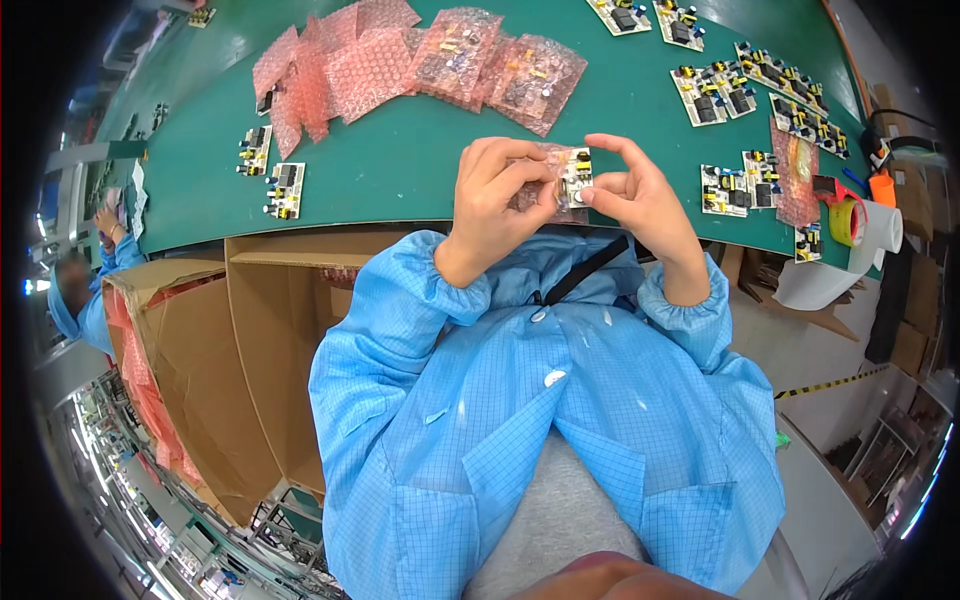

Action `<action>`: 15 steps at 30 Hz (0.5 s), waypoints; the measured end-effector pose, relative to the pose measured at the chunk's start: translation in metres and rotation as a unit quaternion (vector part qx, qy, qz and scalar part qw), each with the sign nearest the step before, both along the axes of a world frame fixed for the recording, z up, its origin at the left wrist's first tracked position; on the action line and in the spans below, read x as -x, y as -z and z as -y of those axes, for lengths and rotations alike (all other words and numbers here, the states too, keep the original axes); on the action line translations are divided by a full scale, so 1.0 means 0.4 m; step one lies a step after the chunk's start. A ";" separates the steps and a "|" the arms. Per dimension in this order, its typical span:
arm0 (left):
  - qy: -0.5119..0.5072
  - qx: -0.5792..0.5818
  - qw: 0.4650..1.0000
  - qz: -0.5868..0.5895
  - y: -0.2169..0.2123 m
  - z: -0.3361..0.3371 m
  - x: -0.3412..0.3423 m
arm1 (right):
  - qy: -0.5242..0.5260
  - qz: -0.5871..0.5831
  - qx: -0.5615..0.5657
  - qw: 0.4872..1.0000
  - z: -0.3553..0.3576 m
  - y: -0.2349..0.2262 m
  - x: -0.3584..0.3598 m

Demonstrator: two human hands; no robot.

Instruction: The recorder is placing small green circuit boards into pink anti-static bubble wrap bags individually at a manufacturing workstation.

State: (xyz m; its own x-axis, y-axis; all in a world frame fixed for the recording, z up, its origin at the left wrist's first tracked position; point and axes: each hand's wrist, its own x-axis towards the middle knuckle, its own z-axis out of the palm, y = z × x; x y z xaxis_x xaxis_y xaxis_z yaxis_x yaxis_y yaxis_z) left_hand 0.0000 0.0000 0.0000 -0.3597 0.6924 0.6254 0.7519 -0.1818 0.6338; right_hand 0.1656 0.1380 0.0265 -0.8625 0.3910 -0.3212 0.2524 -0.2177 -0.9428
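Blue smock lower centre; my left fingers pinch bubble wrap; half-open right fingers, thumb against board, may drop it.

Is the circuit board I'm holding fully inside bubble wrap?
No; the circuit board shows bare beside pink bubble wrap; I can't tell if part is inside.

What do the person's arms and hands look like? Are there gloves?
No gloves: the left hand and right hand are bare, and I see no rings or watch. The arms wear loose, light-blue cloth sleeves with a thin, darker grid pattern, puffing out above gathered cuffs at the wrists.
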 end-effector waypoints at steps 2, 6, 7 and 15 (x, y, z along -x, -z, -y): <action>-0.008 -0.009 1.000 -0.016 0.000 0.001 0.001 | 0.052 -0.011 0.002 0.999 0.013 -0.005 0.012; -0.012 -0.017 1.000 -0.019 -0.012 -0.011 -0.010 | 0.067 -0.067 0.013 0.995 0.035 0.038 0.017; -0.020 -0.003 0.999 -0.033 -0.014 -0.006 -0.007 | 0.064 -0.065 0.020 0.996 0.034 0.029 0.021; -0.099 0.053 0.990 -0.091 -0.064 0.000 -0.016 | 0.048 -0.035 0.060 0.996 0.027 0.008 0.037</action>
State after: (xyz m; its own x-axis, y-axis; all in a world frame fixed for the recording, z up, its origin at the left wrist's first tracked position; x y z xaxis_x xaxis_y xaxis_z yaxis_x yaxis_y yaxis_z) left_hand 0.0062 -0.0001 0.0255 -0.3828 0.6854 0.6194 0.8694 0.0406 0.4924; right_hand 0.1510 0.1272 0.0234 -0.8446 0.4356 -0.3112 0.1592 -0.3507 -0.9229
